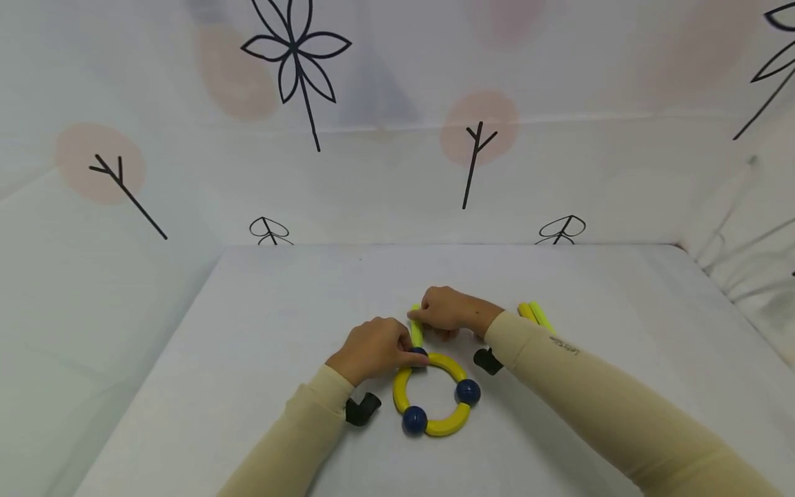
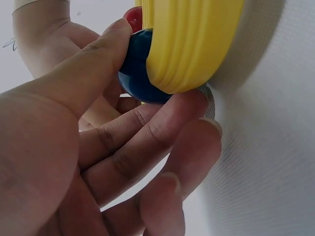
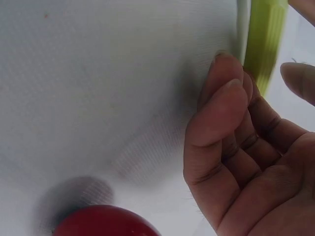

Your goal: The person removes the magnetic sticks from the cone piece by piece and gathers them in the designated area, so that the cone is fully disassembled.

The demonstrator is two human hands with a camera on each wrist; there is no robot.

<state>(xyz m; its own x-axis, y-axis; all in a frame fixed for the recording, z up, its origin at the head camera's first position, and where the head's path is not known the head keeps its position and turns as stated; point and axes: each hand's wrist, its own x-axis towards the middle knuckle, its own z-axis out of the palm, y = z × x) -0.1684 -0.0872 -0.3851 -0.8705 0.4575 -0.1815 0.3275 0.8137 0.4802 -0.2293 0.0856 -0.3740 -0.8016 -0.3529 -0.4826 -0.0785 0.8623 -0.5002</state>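
A left hand is pinching the blue ball atop a yellow ring lying mid-worktop, while the right hand, fingers curled, is gripping a green rod meeting it. Steadying the ball and pushing the rod in straight looks wisest.

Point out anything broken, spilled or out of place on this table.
Nothing stands out. The yellow ring with blue balls lies flat; both hands, left hand and right hand, hold a lime-yellow straight piece at its top. Two spare pieces lie behind the right sleeve.
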